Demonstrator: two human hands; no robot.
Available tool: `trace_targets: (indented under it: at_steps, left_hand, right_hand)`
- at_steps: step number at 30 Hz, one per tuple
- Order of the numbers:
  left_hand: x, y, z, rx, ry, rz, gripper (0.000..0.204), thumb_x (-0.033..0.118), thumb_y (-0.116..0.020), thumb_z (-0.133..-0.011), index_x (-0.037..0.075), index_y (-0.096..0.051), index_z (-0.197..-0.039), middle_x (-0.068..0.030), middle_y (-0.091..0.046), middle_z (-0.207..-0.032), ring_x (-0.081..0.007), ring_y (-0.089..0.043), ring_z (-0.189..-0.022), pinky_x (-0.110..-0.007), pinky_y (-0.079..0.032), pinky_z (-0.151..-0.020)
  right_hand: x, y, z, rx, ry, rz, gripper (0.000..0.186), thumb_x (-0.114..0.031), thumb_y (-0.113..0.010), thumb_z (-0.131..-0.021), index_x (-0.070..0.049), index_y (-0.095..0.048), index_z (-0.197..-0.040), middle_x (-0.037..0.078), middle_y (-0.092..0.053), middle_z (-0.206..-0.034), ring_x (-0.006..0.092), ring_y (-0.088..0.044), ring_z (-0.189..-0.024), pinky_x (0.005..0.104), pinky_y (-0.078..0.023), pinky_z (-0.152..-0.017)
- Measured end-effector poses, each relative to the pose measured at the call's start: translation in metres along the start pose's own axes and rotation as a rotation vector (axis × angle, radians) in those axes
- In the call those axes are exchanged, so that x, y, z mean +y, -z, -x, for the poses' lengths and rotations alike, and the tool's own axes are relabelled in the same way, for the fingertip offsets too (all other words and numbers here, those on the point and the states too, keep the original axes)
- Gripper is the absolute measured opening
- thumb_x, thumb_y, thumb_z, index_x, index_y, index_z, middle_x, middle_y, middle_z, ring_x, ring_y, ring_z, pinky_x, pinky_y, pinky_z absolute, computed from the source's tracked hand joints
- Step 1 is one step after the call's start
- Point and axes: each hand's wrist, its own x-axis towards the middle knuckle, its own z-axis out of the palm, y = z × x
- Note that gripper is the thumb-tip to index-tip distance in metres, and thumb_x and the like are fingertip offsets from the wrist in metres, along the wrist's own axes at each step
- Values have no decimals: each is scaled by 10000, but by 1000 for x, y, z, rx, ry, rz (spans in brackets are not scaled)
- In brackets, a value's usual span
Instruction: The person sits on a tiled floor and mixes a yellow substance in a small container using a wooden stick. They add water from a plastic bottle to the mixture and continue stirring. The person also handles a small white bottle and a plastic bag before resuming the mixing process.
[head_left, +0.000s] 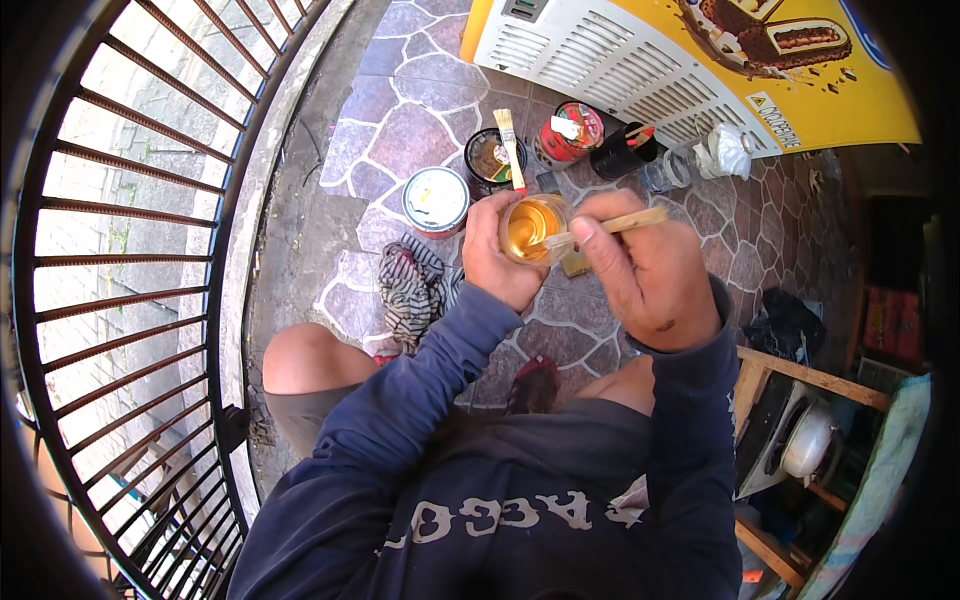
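My left hand (497, 250) is wrapped round a small clear cup (511, 243) that holds a golden-amber liquid (530, 225). In my right hand (650, 265) a small paintbrush with a pale wooden handle (638, 220) is pinched between thumb and fingers. Its tip reaches over the cup's rim into the liquid; how deep it goes I cannot tell. Just beyond the cup, a second paintbrush (507, 137) with light bristles leans by a dark open can (487, 165). A can with a white top (435, 198) stands left of it. Nearer to me lies a striped rag (412, 290).
A red can (570, 133), a black holder (622, 155) with sticks in it and clear plastic containers (680, 172) stand by a yellow and white freezer (640, 75). Black metal bars (130, 260) run along the left. At right is a wooden frame (815, 377).
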Motion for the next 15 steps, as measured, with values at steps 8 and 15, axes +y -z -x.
trace_targets:
  at_steps: [8, 15]
  left_hand:
    - [0, -1, 0, 15, 4, 10, 627, 58, -852, -603, 13, -550, -1151, -154, -582, -1046, -319, -609, -971, -366, -487, -861]
    - [-2, 1, -1, 3, -22, -7, 628, 85, -858, -610, 18, -549, -1152, -160, -582, -1050, -324, -605, -978, -371, -485, -867]
  right_hand:
    - [-1, -2, 1, -41, 111, -129, 128, -92, -562, -971, 19, -627, -969, 156, -625, -803, 247, -616, -624, 312, -480, -592]
    - [-1, -4, 2, -40, 63, -116, 91, -93, -593, -935, -11, -607, -972, 172, -648, -867, 378, -642, -749, 412, -505, -629]
